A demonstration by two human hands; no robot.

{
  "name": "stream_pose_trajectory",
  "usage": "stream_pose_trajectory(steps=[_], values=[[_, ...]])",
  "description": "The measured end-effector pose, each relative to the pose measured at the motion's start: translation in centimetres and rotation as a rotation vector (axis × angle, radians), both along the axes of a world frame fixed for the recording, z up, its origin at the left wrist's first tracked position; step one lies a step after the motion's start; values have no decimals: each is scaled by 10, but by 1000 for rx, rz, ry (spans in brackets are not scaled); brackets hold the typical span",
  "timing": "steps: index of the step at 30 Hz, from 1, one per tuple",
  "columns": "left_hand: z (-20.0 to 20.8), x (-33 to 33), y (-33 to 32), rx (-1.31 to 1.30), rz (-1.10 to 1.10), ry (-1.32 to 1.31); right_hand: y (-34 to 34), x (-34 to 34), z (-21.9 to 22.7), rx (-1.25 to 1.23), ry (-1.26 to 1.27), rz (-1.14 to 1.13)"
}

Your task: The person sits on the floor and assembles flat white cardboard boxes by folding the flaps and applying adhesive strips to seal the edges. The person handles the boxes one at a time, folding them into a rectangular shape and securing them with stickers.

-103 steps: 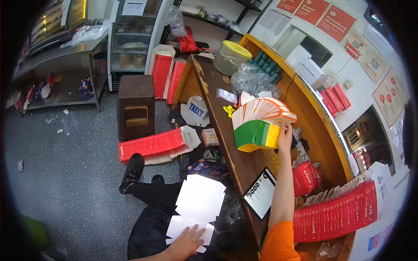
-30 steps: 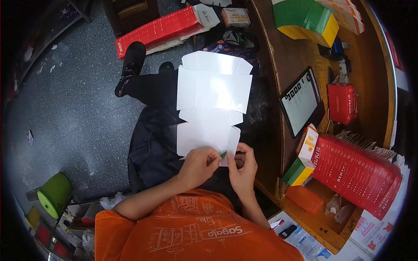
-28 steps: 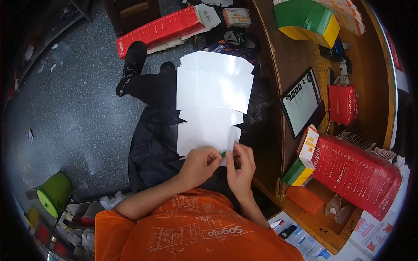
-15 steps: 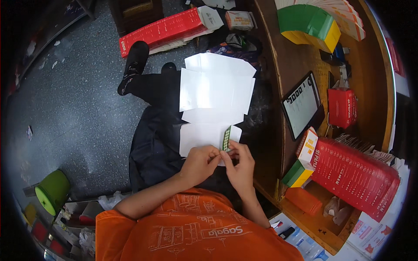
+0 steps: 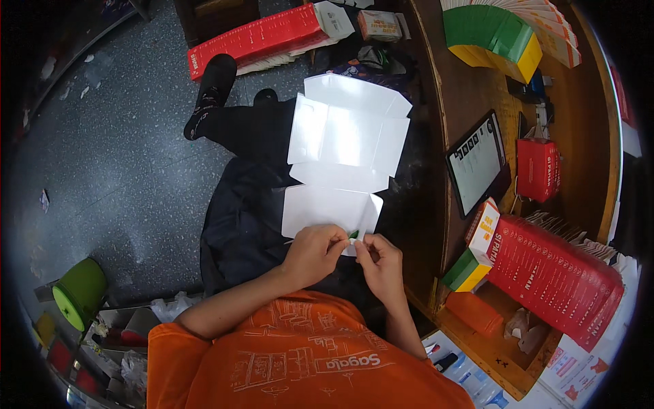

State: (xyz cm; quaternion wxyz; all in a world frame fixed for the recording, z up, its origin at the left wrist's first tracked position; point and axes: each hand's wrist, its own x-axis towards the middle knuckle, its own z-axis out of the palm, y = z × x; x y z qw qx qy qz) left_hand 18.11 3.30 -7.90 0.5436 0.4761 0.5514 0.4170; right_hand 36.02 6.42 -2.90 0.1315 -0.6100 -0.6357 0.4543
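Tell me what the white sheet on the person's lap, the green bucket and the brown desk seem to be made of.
White sheet: likely thin coated cardboard, glossy; it shows creases, cut flaps and bright glare.
Green bucket: probably plastic, fairly smooth, judging by its evenly coloured side and moulded-looking rim.
Brown desk: wood or wood board, worn; its edge looks chipped and paler.

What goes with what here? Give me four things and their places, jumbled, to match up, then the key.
1. white carton
2. tablet
3. green bin
4. long red stack

A. picture's lower left
B. picture's top, on the floor
C. across the lap, pinched by left hand and right hand
D. on the brown desk

Pairs: 1-C, 2-D, 3-A, 4-B.
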Motion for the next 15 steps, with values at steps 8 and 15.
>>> stream_pose_trajectory(steps=[8, 15], values=[[0, -3, 0, 72, -41, 55, -4, -10, 3, 155, -37, 2], [0, -1, 0, 64, -38, 36, -8, -4, -3, 207, -34, 20]])
